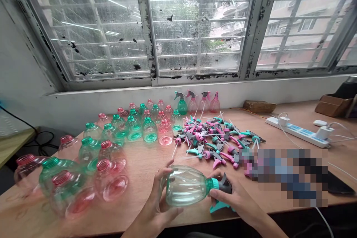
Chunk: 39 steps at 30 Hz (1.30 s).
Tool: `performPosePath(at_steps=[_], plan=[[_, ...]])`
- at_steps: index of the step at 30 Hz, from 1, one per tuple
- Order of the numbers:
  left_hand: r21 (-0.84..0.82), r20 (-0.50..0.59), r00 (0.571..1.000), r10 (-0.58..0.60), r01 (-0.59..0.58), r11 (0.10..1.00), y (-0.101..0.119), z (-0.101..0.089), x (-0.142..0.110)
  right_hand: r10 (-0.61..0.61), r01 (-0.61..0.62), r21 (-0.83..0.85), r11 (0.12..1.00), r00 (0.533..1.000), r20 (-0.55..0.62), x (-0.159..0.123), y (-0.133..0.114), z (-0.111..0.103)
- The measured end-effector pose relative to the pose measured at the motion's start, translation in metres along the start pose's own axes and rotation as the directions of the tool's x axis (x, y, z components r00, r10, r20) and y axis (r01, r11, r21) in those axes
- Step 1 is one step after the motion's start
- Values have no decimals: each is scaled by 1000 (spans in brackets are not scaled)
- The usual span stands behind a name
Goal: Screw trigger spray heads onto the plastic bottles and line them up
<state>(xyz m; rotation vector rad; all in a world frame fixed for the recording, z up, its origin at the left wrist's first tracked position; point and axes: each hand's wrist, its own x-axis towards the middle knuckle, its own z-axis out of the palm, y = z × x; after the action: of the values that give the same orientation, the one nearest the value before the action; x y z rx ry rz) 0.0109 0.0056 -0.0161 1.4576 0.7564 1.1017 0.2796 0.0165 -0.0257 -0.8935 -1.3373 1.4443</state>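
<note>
A clear green spray bottle lies sideways in the air above the table's front edge. My left hand is wrapped round its base end. At the neck, my right hand grips the teal-collared grey spray head, whose teal trigger points down. The head sits on the bottle's mouth; how tightly, I cannot tell. Just behind my hands lies a heap of pink, teal and grey spray heads with thin white tubes. Left of my hands stand several open pink bottles and green bottles.
Several bottles with heads fitted stand against the wall under the window. A white power strip with plugs and cords lies at the right. Behind it are a brown packet and a cardboard box. A patch at the right is blurred out.
</note>
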Motion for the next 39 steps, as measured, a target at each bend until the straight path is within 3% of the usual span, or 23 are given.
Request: performPosePath(at_steps=[12, 18, 29, 39], plan=[[78, 25, 1000, 6, -8, 997, 1, -6, -3, -10, 10, 17, 1000, 1000, 4, 0, 4, -2], [138, 100, 992, -74, 60, 989, 4, -8, -4, -11, 11, -4, 1000, 1000, 20, -1, 6, -3], [71, 29, 1000, 10, -12, 997, -5, -4, 1, -15, 15, -28, 999, 1000, 6, -1, 3, -1], [136, 39, 998, 40, -45, 990, -6, -5, -2, -8, 8, -2, 1000, 1000, 10, -1, 3, -2]])
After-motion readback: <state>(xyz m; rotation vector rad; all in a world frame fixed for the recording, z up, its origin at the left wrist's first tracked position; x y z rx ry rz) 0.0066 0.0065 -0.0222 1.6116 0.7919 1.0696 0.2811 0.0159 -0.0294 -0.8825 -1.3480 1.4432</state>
